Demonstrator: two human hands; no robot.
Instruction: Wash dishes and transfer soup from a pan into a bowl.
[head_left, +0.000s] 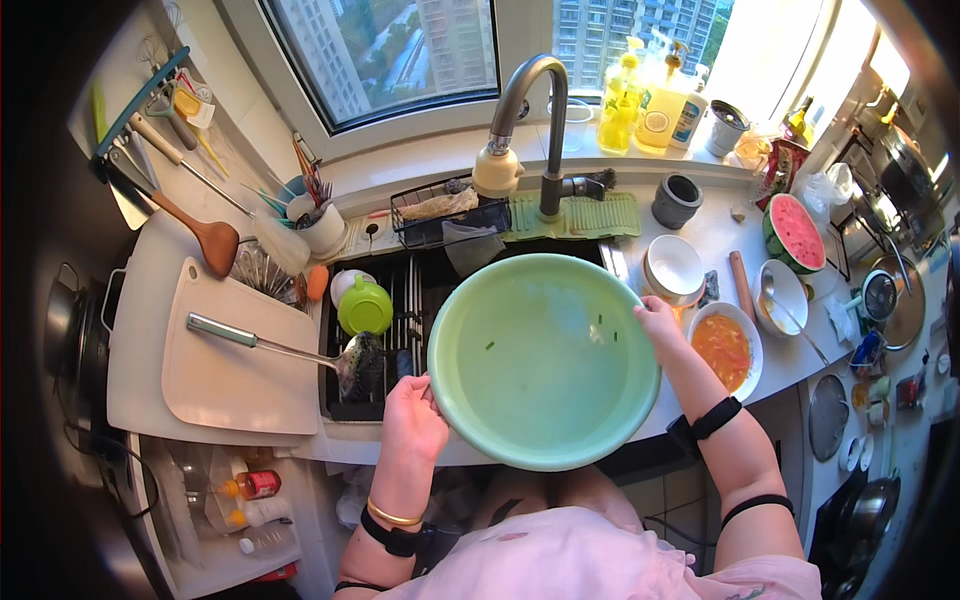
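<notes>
A round pale green plastic basin (544, 360) holds clear water with a few small green bits in it. My left hand (417, 420) grips its lower left rim, and my right hand (658, 321) grips the rim on the right. The basin is over the front right of the black sink (352, 409), hiding much of it. Left of the basin, a skimmer with a perforated steel head (361, 366) reaches from a cutting board (232, 375) across the sink's edge. A green cup (365, 306) rests upside down in the sink area. The tap (559, 112) rises behind the basin.
On the right counter are a bowl of orange-red soup (720, 352), stacked white bowls (675, 266), a bowl with a spoon (781, 296), a halved watermelon (795, 232) and a stone mortar (677, 200). Soap bottles (660, 112) line the windowsill. Utensils hang at the left, including a wooden ladle (210, 244).
</notes>
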